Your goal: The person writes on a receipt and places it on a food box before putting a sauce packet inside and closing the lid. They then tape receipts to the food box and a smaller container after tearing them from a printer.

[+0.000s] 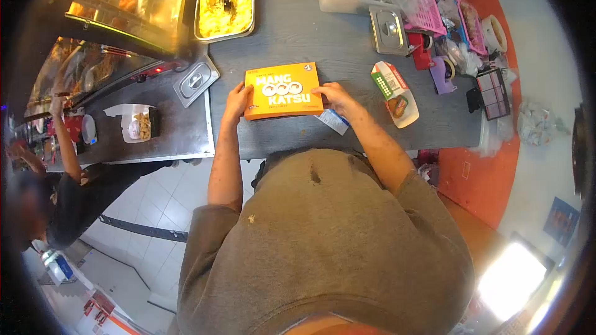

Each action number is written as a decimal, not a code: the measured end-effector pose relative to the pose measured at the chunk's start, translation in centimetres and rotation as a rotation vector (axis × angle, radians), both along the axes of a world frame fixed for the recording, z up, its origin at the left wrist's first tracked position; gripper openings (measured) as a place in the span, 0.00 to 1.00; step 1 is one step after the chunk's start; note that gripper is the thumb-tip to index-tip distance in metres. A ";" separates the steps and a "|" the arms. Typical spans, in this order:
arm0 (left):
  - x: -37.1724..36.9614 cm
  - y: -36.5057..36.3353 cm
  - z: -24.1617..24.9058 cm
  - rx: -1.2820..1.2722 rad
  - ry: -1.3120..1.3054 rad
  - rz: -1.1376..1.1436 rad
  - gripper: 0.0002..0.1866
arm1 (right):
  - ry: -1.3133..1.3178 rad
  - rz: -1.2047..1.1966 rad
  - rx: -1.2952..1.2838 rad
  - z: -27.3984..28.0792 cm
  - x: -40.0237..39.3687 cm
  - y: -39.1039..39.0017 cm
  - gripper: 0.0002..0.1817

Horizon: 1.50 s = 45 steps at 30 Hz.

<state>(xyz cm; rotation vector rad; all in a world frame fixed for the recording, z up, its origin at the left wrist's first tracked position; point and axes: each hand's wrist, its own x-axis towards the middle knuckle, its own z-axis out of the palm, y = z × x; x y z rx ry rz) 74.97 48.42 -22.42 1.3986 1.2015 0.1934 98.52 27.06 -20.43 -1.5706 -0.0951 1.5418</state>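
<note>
An orange cardboard food box (282, 77) printed "MANG KATSU" in white is closed, held between my two hands over the grey counter. My left hand (237, 100) grips its left end, thumb on the top edge. At the right end, my right hand (335, 97) has its thumb on the lid and its other fingers partly hidden. A blue-and-white printed slip (333, 121) lies beneath my right wrist. To the right rests an open paper tray (406, 116) with a browned piece of food (398, 107) inside.
A steel pan of yellow food (225, 6) stands behind, with a steel lid (197, 80) at left and another lidded pan (389, 30) at right. Tape dispensers (442, 74) and a pink basket (428, 12) crowd the right. A lit display case (130, 6) and a co-worker (81, 192) are left.
</note>
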 end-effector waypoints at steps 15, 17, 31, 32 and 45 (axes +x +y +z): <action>0.4 0.6 1.2 -0.078 -0.009 0.079 0.31 | 0.044 -0.242 0.067 0.0 -1.0 -0.1 0.32; 0.3 0.2 0.5 0.082 0.025 0.141 0.33 | -0.103 -0.359 0.023 0.2 -1.5 -0.4 0.32; -8.8 -5.8 -2.0 -0.269 -0.368 0.104 0.22 | -0.195 -0.159 -0.147 1.1 -1.6 -2.8 0.24; -9.0 -6.6 -2.2 -0.092 -0.303 0.033 0.21 | -0.244 -0.011 -0.080 -0.3 -1.2 -4.1 0.19; -5.8 -9.1 -1.8 0.354 -0.191 0.140 0.17 | -1.231 0.504 0.273 0.4 -3.9 -5.2 0.08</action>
